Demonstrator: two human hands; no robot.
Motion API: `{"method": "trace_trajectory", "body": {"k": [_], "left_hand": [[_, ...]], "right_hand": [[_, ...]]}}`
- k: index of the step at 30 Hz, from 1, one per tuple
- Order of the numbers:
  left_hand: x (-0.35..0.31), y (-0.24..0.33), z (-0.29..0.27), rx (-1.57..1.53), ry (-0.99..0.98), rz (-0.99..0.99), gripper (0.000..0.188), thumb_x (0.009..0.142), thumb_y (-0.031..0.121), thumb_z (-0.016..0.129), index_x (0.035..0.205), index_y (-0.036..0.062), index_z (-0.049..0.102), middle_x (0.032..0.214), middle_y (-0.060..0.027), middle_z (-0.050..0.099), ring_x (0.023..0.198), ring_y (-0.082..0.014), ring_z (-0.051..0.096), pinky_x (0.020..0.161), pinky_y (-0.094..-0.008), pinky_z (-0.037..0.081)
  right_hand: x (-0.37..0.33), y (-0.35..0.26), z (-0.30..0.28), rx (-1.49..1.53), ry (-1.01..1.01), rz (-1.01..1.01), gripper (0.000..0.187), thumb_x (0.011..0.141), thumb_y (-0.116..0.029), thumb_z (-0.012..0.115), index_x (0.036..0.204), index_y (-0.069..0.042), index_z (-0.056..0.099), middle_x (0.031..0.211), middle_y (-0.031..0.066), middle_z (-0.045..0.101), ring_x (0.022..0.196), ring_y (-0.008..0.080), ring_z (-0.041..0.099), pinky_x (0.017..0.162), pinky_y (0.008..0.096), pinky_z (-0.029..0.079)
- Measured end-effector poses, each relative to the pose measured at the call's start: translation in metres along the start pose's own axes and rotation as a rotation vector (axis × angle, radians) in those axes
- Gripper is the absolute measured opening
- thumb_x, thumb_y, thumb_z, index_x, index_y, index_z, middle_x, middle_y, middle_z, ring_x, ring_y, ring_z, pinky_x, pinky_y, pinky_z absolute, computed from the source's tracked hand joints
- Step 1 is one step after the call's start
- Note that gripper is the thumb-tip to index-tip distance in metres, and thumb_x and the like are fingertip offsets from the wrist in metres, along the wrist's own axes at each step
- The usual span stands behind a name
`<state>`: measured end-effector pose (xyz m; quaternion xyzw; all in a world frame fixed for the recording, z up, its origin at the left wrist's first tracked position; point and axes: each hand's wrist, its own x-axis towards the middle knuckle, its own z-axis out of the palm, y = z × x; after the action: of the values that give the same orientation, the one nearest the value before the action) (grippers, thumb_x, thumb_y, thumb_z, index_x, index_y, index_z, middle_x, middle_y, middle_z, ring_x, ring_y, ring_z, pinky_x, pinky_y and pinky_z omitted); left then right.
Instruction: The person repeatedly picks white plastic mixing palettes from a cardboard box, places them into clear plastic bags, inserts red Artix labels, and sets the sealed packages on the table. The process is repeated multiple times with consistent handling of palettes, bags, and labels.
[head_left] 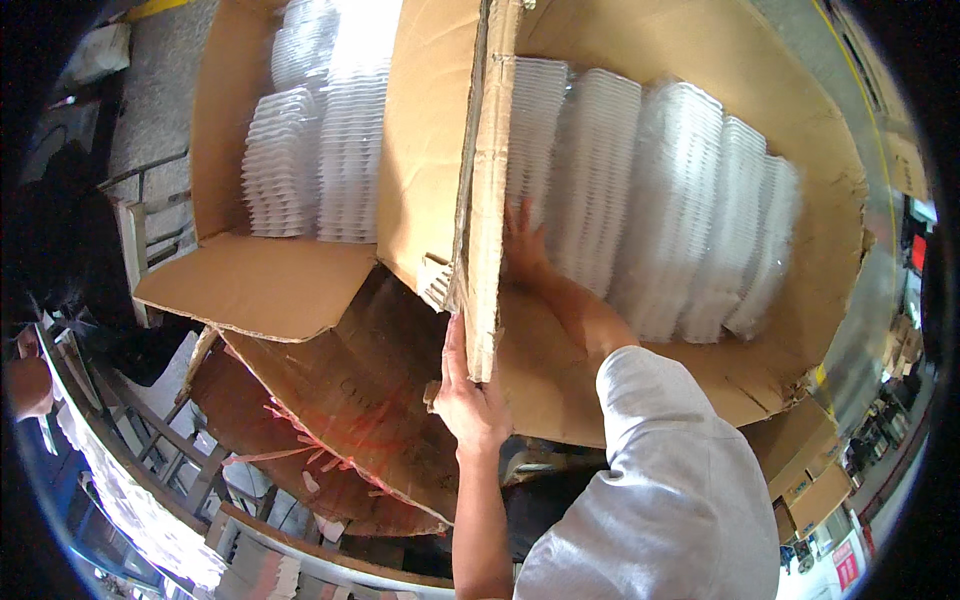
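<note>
Two large open cardboard boxes stand side by side. The right box point(680, 40) holds several leaning stacks of clear plastic trays point(672, 210). My right hand point(526, 245), at the end of a grey sleeve, reaches inside it with fingers spread at the lower end of the leftmost tray stack point(535, 120). Part of this hand is hidden by the box wall. My left hand point(474, 405) grips the near end of the upright cardboard wall point(487, 220) between the boxes. More tray stacks point(350, 150) sit in the left box point(425, 130), whose flap point(262, 285) hangs outward.
Below the left box lies a worn brown cardboard piece point(350, 400) with torn red strips. Another person's hand point(30, 385) shows at the far left, beside a metal frame point(150, 225). Smaller cartons point(815, 490) are at the lower right.
</note>
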<state>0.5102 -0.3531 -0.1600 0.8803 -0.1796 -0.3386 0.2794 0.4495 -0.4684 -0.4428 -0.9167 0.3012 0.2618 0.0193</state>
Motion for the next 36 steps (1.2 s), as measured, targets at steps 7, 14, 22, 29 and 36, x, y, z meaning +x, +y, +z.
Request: {"method": "trace_trajectory", "body": {"k": [7,14,22,29,36], "left_hand": [[0.002,0.004,0.0,0.011,0.01,0.054,0.053,0.084,0.011,0.055,0.135,0.0066,0.042,0.128,-0.0181,0.052,0.108,-0.0333,0.058,0.086,-0.0362,0.049],[0.0,0.002,0.003,0.017,0.03,0.069,0.055,0.08,0.007,0.056,0.134,0.0055,0.043,0.127,-0.0177,0.053,0.107,-0.0328,0.058,0.084,-0.0361,0.05],[0.0,0.0,0.006,0.022,0.158,0.14,0.045,0.088,0.019,0.059,0.132,0.0128,0.048,0.115,-0.0123,0.063,0.09,-0.0243,0.067,0.075,-0.0323,0.052],[-0.005,-0.006,0.006,0.068,0.073,0.097,0.058,0.083,0.017,0.058,0.137,0.0151,0.038,0.132,-0.0085,0.05,0.1,-0.0282,0.061,0.078,-0.0376,0.051],[-0.041,-0.004,-0.025,-0.738,0.031,0.287,0.076,0.086,0.042,0.06,0.139,-0.0013,0.029,0.142,-0.0223,0.033,0.134,-0.0308,0.031,0.109,-0.0378,0.025]], "right_hand": [[0.009,-0.007,0.022,0.318,0.021,0.021,0.061,0.083,-0.04,0.055,0.138,-0.016,0.041,0.153,0.0146,0.002,0.135,0.0499,0.006,0.083,0.0726,0.036],[0.019,-0.023,0.067,-0.153,0.162,0.15,0.05,0.088,-0.029,0.051,0.136,-0.017,0.044,0.154,0.0117,0.001,0.137,0.0454,0.009,0.085,0.0712,0.036],[0.002,-0.01,0.03,0.16,0.149,0.049,0.052,0.083,-0.029,0.054,0.133,-0.015,0.049,0.153,0.0147,0.009,0.137,0.0444,0.01,0.083,0.0737,0.034],[-0.08,0.076,-0.117,0.257,-0.271,-0.112,0.084,0.064,-0.039,0.075,0.137,-0.013,0.041,0.15,0.0202,0.012,0.135,0.0442,0.015,0.109,0.0477,0.022],[-0.182,0.218,-0.31,1.197,-0.261,-0.254,0.091,0.055,-0.019,0.08,0.135,-0.001,0.04,0.141,0.0146,0.034,0.131,0.0299,0.031,0.108,0.0407,0.027]]}}
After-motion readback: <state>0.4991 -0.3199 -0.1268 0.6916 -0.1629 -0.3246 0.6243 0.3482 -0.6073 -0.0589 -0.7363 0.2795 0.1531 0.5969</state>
